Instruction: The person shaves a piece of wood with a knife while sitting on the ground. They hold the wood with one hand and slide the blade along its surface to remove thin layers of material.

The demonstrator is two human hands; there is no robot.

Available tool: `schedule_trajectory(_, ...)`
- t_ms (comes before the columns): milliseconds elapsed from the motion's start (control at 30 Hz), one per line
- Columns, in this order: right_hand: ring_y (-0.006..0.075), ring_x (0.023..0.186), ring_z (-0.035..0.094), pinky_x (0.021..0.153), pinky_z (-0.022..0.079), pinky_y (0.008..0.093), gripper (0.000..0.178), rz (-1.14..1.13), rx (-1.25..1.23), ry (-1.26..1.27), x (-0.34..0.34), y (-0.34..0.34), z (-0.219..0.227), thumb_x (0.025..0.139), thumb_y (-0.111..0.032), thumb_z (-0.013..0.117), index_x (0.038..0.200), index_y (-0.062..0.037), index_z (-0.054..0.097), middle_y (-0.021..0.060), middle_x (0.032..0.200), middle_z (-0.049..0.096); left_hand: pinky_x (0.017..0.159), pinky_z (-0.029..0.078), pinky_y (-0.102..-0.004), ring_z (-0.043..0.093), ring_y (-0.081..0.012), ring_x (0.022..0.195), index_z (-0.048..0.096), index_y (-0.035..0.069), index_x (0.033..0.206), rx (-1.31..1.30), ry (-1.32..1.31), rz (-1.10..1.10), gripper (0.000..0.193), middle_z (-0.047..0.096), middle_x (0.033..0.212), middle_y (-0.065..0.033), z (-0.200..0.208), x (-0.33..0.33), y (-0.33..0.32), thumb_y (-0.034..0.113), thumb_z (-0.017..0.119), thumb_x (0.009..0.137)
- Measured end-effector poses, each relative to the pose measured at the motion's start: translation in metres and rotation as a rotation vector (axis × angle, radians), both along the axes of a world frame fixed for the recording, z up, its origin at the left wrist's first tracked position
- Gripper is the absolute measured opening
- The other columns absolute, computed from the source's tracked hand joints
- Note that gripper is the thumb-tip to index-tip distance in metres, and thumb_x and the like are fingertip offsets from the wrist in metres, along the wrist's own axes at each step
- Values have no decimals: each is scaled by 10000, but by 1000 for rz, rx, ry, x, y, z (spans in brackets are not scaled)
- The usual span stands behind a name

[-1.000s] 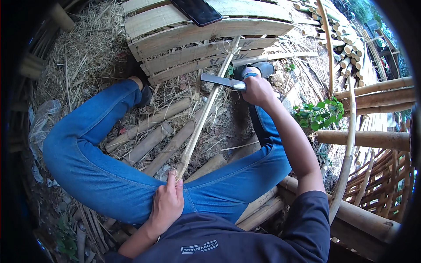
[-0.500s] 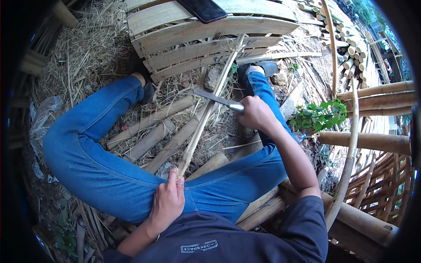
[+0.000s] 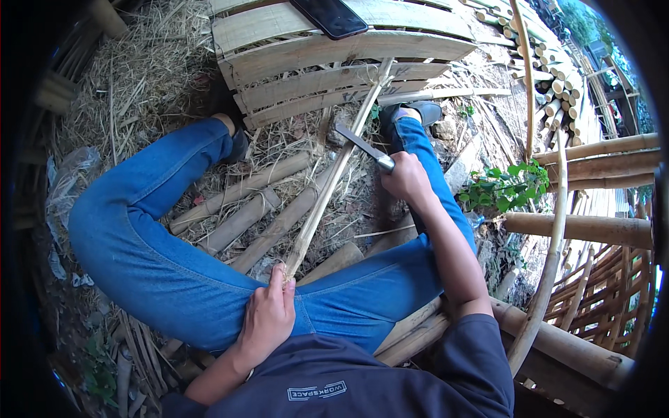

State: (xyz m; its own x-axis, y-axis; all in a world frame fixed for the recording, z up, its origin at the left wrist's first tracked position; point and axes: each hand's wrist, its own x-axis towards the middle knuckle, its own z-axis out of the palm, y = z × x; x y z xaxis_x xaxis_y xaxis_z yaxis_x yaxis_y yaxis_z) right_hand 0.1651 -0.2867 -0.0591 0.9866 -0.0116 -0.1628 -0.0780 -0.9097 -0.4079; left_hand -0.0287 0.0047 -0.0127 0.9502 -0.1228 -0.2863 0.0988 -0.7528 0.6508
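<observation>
Right grip (round the knife) slants it more steeply than before.

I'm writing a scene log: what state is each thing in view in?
Bamboo strip: slanting, its near end held.
Knife: blade bare, crossing the strip in view.
Left hand: closed on the strip's near end.
Right hand: closed around the knife's handle.
Phone: lying on the wooden slats, screen dark.
Bamboo poles: piled up.
</observation>
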Motion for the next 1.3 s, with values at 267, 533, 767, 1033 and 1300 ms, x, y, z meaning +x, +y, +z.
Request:
schedule_trajectory(267,430,814,656,802,525,494,199,-22,19,22,-4,-12,-14,705,-127,616,822,11,697,287,814,656,592,444,-576,582,-487,638,478,5,1226,-79,67,12,325,585,634,-269,10,7,-2,231,454,994)
schedule_trajectory(533,405,814,662,792,544,464,209,37,-109,-59,19,-20,-11,715,-132,621,858,-9,712,252,833,673,585,433,-579,577,-484,631,475,5,1214,-43,-6,-15,312,577,620,-262,4,6,-4,227,452,996)
schedule_trajectory(767,400,817,669,792,545,467,208,139,-191,13,31,-12,10,705,-118,605,847,-13,715,250,832,676,558,438,-568,580,-477,614,476,0,1207,-35,20,3,308,580,614,-254,9,6,-5,224,452,996)
schedule_trajectory(1033,405,864,668,803,541,463,211,239,-282,70,46,-10,26,732,-139,586,853,8,678,257,873,675,569,454,-564,595,-475,633,472,-7,1213,-8,46,-15,316,589,624,-261,13,6,-3,222,450,996)
schedule_trajectory(1300,406,939,659,841,534,456,284,135,-383,169,62,-23,43,736,-140,585,953,30,648,259,998,669,582,463,-568,597,-483,639,466,-11,1232,25,85,-36,338,589,630,-276,19,7,-4,229,447,995)
